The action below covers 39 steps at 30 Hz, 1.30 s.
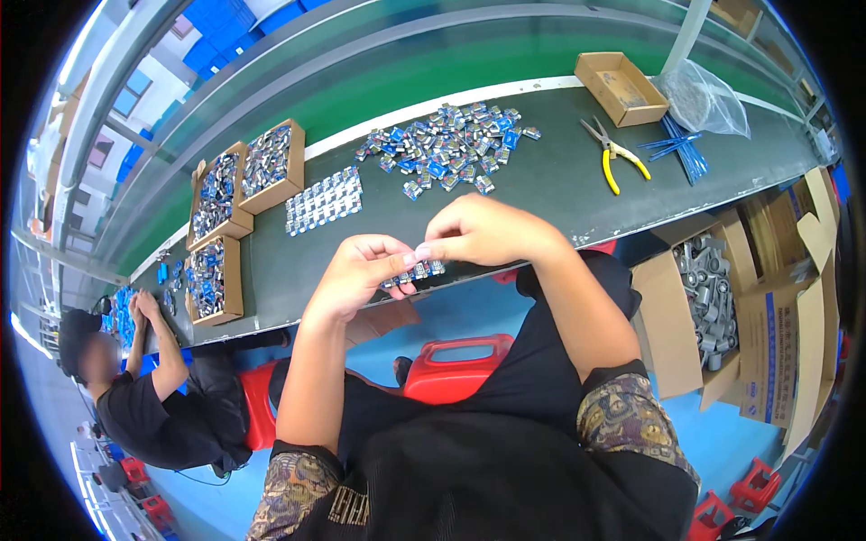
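Table [532, 194]: dark, stretching past a loose heap of parts [442, 149].
Left hand [365, 270]: gripping a short row of small parts [415, 274]!
Right hand [469, 230]: pinching right there, fingertip contents hidden.
Row: right over the table's near edge.

The left hand [361, 269] holds a short row of small blue-and-silver metal parts [419, 274] at the dark table's [541, 185] near edge; the right hand's [478, 231] fingertips meet it from above. Beyond lie a loose heap of similar parts [442, 149], a neat grid of them [325, 200], and yellow-handled metal pliers [615, 158]. Three brown cardboard boxes [234, 281] stand leftward, filled.
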Tool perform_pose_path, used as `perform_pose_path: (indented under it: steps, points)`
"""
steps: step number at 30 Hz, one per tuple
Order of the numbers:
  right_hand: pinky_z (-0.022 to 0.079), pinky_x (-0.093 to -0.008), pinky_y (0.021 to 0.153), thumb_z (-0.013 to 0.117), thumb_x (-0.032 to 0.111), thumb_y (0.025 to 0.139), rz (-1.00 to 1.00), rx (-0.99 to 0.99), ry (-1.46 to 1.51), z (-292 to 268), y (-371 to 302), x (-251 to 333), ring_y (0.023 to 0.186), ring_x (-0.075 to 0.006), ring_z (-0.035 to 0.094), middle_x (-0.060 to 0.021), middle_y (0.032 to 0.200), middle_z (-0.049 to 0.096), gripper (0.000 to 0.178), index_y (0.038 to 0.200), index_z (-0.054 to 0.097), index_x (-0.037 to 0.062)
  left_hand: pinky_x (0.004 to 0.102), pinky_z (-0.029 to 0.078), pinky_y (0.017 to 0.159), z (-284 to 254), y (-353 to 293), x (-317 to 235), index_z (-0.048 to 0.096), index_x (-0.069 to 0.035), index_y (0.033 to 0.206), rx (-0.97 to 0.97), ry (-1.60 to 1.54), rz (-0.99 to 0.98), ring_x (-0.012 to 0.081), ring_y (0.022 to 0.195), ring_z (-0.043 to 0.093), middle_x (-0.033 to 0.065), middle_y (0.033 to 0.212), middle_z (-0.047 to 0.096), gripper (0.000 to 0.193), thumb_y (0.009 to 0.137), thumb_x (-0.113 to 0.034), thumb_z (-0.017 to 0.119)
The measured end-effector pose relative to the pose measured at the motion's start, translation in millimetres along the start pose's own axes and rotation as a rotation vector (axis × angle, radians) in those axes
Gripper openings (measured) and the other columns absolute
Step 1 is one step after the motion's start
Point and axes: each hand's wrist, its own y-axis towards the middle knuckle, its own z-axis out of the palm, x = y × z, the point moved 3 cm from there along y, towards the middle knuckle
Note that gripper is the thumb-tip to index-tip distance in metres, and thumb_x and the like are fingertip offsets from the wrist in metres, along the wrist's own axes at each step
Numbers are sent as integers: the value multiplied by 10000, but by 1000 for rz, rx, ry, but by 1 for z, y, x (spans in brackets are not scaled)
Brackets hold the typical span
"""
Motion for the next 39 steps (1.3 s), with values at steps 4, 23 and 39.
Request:
perform_pose_path:
  steps: [4,23,39]
  points:
    - [458,-268,612,648,343,969,44,85,289,14,6,-6,673,-78,551,-8,705,617,345,857,700,21,240,534,526,-2,-2,-3,682,10,920,11,33,-3,138,620,672,80,775,690,164,909,-150,719]
    - [506,-318,596,638,259,950,338,-1100,-418,-106,-50,-92,604,-159,644,-106,783,706,269,968,697,-3,251,567,571,2,-2,17,613,-3,1208,51,-212,-39,159,692,684,135,936,706,326,1001,-254,592]
    - [461,-318,604,688,397,925,6,36,87,3,-7,6,635,-146,574,-82,703,659,399,847,717,7,231,588,643,12,-3,0,678,25,1023,52,-1,-81,181,777,731,100,901,712,198,931,-149,699]
